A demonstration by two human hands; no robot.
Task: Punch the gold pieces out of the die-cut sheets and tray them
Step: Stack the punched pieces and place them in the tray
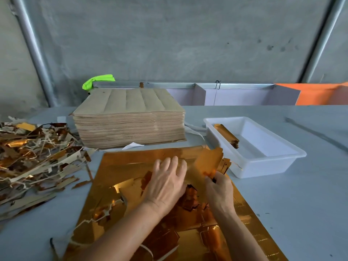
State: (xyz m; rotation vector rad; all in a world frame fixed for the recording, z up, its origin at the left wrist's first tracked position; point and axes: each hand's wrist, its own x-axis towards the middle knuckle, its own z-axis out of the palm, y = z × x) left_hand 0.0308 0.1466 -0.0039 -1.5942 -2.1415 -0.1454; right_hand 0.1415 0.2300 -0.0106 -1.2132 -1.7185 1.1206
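A shiny gold die-cut sheet (pixel 120 166) lies on the table in front of me, partly torn, with cut-outs showing. My left hand (pixel 166 183) lies flat on its middle, fingers spread and pressing down. My right hand (pixel 219 189) pinches a gold piece (pixel 208 162) by its near edge and holds it lifted and tilted above the sheet's right side. A few more punched pieces (pixel 225 165) are stacked just behind it. The white plastic tray (pixel 282 157) stands to the right, with a stack of gold pieces (pixel 227 134) leaning in its far left corner.
A thick stack of brown-backed sheets (pixel 130 117) sits behind the gold sheet. A heap of gold and brown offcut scrap (pixel 35 157) covers the table's left side. Behind are a concrete wall, a metal rail, something bright green (pixel 98 81) and an orange panel (pixel 320 94).
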